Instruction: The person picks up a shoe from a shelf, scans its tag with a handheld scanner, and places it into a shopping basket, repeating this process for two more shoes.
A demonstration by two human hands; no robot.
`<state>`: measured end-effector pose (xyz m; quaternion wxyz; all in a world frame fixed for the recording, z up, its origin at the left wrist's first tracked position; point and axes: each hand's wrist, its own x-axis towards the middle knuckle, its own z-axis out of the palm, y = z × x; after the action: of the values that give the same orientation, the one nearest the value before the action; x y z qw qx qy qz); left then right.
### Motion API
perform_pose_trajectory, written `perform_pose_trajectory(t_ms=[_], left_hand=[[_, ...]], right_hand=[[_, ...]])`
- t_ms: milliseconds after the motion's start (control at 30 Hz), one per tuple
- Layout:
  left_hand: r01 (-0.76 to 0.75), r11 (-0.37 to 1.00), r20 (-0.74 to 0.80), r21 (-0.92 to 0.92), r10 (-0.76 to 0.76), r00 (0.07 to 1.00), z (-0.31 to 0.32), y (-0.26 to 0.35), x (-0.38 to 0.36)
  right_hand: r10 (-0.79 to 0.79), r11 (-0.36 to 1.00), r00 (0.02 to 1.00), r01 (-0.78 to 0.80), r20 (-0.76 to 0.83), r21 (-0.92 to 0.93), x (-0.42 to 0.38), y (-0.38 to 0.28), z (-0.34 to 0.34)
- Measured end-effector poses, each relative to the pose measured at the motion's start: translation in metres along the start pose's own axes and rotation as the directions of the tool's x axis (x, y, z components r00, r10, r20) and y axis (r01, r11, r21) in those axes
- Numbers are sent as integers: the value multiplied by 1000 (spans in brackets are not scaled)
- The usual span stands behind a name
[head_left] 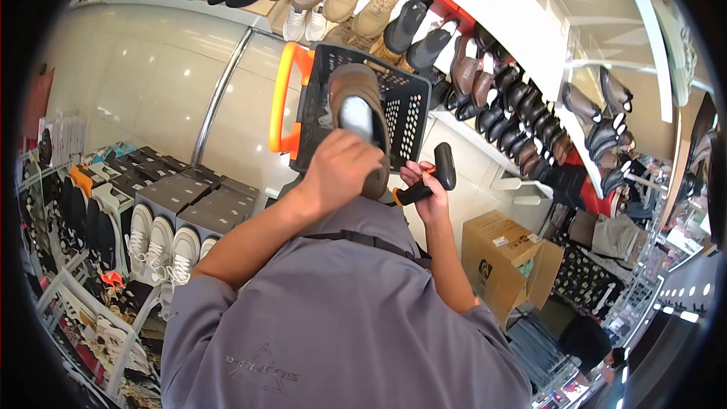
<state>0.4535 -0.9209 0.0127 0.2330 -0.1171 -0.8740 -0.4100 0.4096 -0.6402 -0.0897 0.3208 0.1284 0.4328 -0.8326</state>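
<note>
A brown shoe with a pale insole is over the black basket, its toe pointing away from me. My left hand is closed on its heel end, fingers bent at the opening. To the right, my right hand is wrapped round a black handheld tool with a thick rounded head and orange parts near its grip. The tool is beside the shoe and apart from it.
The black basket has an orange handle. Shoe shelves run along the top and right. Grey shoe boxes and pale sneakers stand at left. An open cardboard carton is at right. A person is at lower right.
</note>
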Motion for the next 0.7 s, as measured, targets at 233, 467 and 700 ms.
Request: perform_pose_trajectory(t_ms=[233, 467, 700], left_hand=[[339, 938, 42, 77, -343, 939, 28, -71, -1], [254, 932, 159, 259, -301, 940, 68, -121, -7], [295, 841, 272, 453, -445, 853, 117, -177, -10]], right_hand=[[41, 999, 987, -42, -156, 0, -7, 10, -11], [105, 990, 981, -119, -166, -75, 0, 16, -15], [289, 946, 946, -306, -147, -107, 28, 15, -46]])
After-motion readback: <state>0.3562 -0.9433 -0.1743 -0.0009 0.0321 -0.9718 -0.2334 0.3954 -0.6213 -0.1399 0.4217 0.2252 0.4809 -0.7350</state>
